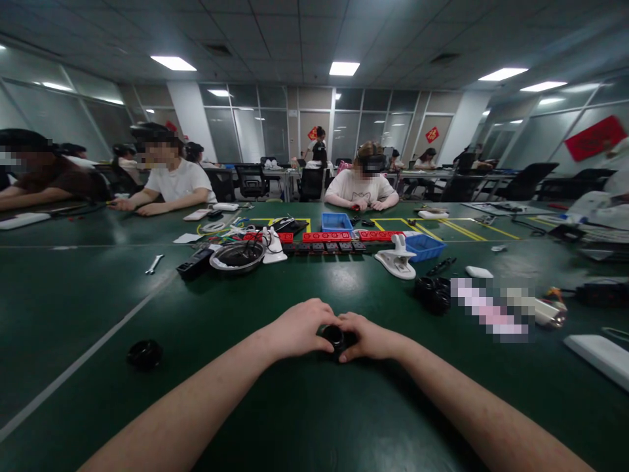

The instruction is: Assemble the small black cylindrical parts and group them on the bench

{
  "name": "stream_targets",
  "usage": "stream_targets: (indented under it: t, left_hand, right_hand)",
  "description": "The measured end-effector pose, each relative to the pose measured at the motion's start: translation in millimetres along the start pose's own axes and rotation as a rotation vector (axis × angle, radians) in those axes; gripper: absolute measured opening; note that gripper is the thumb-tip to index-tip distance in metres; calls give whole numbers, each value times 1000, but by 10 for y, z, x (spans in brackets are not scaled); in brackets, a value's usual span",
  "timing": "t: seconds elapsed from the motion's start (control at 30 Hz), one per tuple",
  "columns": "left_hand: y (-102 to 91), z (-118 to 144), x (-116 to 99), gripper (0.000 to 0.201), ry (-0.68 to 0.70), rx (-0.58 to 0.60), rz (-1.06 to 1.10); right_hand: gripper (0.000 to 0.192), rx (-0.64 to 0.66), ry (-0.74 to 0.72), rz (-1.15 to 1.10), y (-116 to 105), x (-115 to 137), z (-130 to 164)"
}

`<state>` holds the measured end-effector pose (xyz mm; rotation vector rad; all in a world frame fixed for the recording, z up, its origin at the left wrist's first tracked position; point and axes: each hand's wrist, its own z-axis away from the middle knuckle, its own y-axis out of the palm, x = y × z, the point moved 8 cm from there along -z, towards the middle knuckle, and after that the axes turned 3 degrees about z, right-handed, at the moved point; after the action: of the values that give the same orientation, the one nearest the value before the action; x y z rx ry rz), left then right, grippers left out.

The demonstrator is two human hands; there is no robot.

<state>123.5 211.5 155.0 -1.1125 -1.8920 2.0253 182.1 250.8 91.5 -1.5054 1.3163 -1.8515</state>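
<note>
Both hands meet over the green table in front of me, around a small black round part [334, 335] with a ring-shaped opening facing up. My left hand [303, 329] curls its fingers and thumb about the left side of the part. On the other side, my right hand [367, 337] grips it between thumb and fingers. Between the hands there is a dark area, and I cannot tell whether it is a second piece or shadow. A similar black part [144, 354] lies by itself to the left of my forearms.
Several black round parts [433, 295] lie at the right, near a white clip stand [398, 259]. Farther off are a metal bowl [237, 267], red power strips [328, 236], blue bins [424, 247] and a wrench [154, 264]. A person [363, 187] sits across the table.
</note>
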Motion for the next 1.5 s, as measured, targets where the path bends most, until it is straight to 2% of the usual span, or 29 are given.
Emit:
stream_targets:
  t: [0.3, 0.53, 0.83, 0.93, 1.17, 1.33, 1.5]
  left_hand:
    - [38, -3, 40, 40, 7, 59, 57]
    - [69, -8, 65, 42, -1, 34, 68]
    - [103, -15, 52, 41, -22, 22, 42]
    - [128, -11, 70, 40, -84, -14, 37]
    - [189, 61, 174, 44, -359, -145, -25]
    - [189, 99, 192, 42, -419, -188, -47]
    - [175, 144, 240, 41, -453, -267, -45]
  right_hand:
    - [55, 19, -10, -31, -10, 23, -8]
    - [43, 25, -29, -46, -7, 23, 11]
    - [46, -22, 6, -62, -10, 10, 28]
    - [42, -64, 35, -45, 2, -17, 42]
    - [43, -205, 207, 96, 30, -85, 95]
    - [46, -299, 286, 239, 42, 0, 107]
    - [38, -349, 398, 410, 59, 69, 107]
